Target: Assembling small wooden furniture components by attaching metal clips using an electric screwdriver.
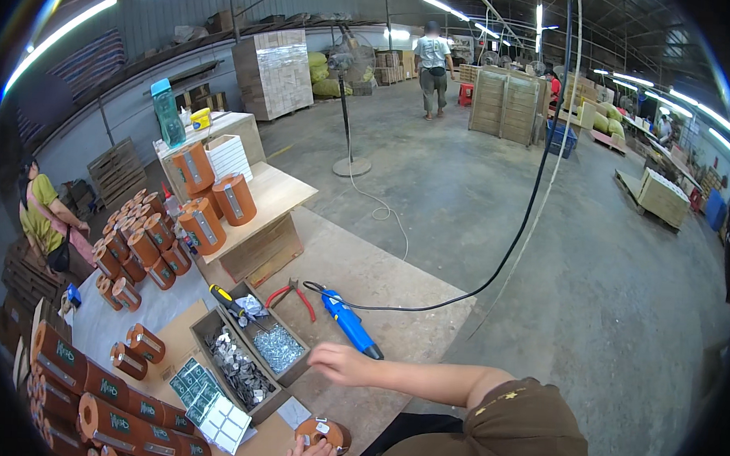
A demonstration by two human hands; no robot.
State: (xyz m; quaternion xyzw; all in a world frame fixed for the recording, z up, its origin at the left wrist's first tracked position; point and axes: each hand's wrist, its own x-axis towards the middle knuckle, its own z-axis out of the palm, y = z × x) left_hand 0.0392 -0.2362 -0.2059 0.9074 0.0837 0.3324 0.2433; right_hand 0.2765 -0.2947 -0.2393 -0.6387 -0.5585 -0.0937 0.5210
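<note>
At the bottom edge, my left hand (313, 455) grips an orange-brown wooden cylinder (335, 435) with a hole in its end face; its fingers press on that face near small metal pieces. My right hand (341, 364) hovers by the right side of a divided wooden box (272, 393), fingers curled together; whatever they hold is too small to make out. One compartment contains small silver screws (277, 349), the other small metal clips (244, 373). A yellow-and-black screwdriver (227, 301) lies across the far end, beside a crumpled clear plastic bag (251, 308).
A blue electric screwdriver (351, 323) with a black cord and red-handled pliers (293, 296) lie beyond the box. Green and white label sheets (211, 405) are left of it. Wooden cylinders (120, 421) are stacked leftward. A wooden stand (277, 196) holds more. Two people are farther off.
</note>
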